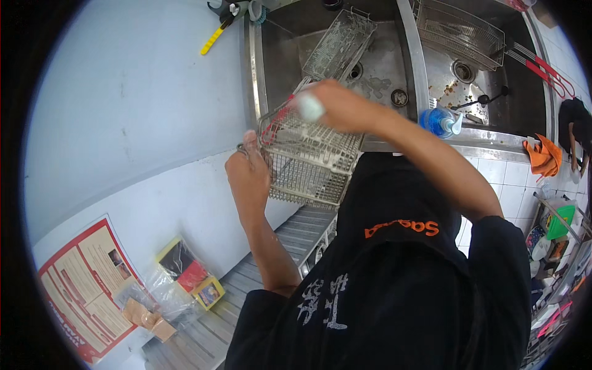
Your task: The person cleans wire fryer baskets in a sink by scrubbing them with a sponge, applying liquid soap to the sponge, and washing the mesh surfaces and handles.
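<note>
A wire-mesh fryer basket point(307, 178) is held tilted over the near left edge of the sink. My left hand point(249, 171) grips its left corner, thumb up beside a small metal hook. Above the basket's mesh, my right hand point(342, 104) is closed around a pale, rounded thing point(310, 107), perhaps a sponge; motion blurs it. A red-coated wire handle point(276, 125) shows near the basket's upper left, and I cannot tell which basket it belongs to. Behind, another fryer basket point(340, 46) lies in the left steel sink basin point(381, 51).
Right of the divider point(414, 55), a further wire basket point(458, 34) with red handles rests in the second basin. A blue pump bottle point(437, 122) stands at the front rim. An orange cloth point(543, 157) hangs farther right, near another person point(576, 129). A ridged metal surface point(259, 273) runs along the wall.
</note>
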